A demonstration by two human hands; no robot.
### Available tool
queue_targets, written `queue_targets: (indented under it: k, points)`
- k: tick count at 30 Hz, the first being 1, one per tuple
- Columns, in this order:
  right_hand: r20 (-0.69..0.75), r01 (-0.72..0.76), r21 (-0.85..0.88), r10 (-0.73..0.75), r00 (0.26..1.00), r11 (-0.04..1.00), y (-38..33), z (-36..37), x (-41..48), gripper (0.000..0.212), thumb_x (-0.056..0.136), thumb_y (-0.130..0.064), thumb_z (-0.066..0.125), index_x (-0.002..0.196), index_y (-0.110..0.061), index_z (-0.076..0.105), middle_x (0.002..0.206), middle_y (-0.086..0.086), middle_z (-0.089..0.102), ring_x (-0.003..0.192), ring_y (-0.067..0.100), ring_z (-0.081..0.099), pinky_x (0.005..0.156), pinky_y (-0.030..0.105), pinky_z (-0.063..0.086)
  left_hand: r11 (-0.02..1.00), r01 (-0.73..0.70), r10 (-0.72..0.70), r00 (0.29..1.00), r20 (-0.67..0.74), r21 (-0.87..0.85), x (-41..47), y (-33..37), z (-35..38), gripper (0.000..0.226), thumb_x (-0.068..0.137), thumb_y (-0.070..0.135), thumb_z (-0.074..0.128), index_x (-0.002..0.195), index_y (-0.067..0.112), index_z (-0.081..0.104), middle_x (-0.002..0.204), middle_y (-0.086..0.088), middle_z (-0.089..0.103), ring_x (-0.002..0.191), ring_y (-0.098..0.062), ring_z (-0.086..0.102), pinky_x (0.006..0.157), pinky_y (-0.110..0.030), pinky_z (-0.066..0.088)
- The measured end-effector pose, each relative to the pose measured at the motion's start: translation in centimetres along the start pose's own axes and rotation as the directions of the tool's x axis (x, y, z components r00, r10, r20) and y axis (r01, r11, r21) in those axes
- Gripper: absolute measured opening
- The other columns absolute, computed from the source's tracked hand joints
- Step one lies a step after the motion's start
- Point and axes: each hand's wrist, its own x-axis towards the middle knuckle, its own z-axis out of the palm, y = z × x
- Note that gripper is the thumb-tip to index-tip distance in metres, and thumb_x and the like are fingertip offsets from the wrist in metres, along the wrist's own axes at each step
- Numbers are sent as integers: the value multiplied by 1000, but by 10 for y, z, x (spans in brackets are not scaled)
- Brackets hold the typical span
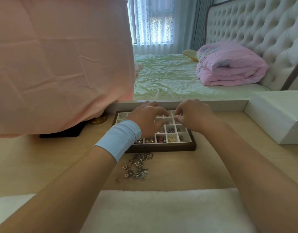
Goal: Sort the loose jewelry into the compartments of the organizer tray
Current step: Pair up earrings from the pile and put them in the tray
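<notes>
**Both hands at the tray's far cells**

Nearest on the desk point(44, 165), the loose jewelry point(138, 165) lies in a tangled heap just before the organizer tray point(161, 147), probably kept close for short reaches. The tray's near compartments already hold pieces. Over its far cells, the left hand point(148, 118) curls its fingers downward. The right hand point(193, 115) bunches its fingers as if pinching. I cannot tell whether either holds a piece. A bed point(170, 76) lies beyond.

Organizer tray point(161, 149) on the counter point(44, 157), loose jewelry point(138, 167) heaped just before it, box point(279, 118) to the right, bed point(170, 76) behind the counter
</notes>
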Motion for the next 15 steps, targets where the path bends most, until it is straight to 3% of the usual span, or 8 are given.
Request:
queue_targets:
  k: [4,6,8,12,15]
  points:
    - [38,158,113,-163,986,981,-40,-25,-22,14,97,-37,60,100,-34,74,82,-21,56,83,7,59,75,29,46,999,30,-32,998,-53,-41,-40,-6,-32,8,92,40,59,98,39,62,89,20,56,82,-5,56,79,-29,52]
    - [135,244,169,-268,954,955,-65,-30,-38,11,96,-38,63,95,-33,73,78,-19,57,76,2,57,68,24,44,998,65,-65,998,10,-24,-65,-8,-42,3,90,39,59,92,40,61,81,20,58,75,-5,57,72,-26,51]
    - [231,330,175,-365,902,928,-88,-26,-53,10,92,-40,67,91,-33,74,79,-16,62,78,6,61,72,27,51,993,112,-115,991,71,45,-91,-13,-47,7,84,46,55,85,42,60,74,21,59,70,-5,58,67,-29,52]
    - [374,377,211,-431,821,902,-114,-9,-73,12,93,-32,69,102,-34,76,80,-22,57,78,0,57,77,22,50,975,191,-212,951,225,110,-134,-22,-50,9,85,40,59,81,34,63,77,15,63,72,-7,58,68,-29,52]
    - [362,376,215,-432,826,901,-117,2,-77,15,94,-32,68,108,-35,74,92,-20,61,83,-2,57,83,22,51,965,227,-257,921,294,133,-153,-24,-49,12,85,48,63,88,37,65,85,19,61,76,-1,55,64,-18,42]
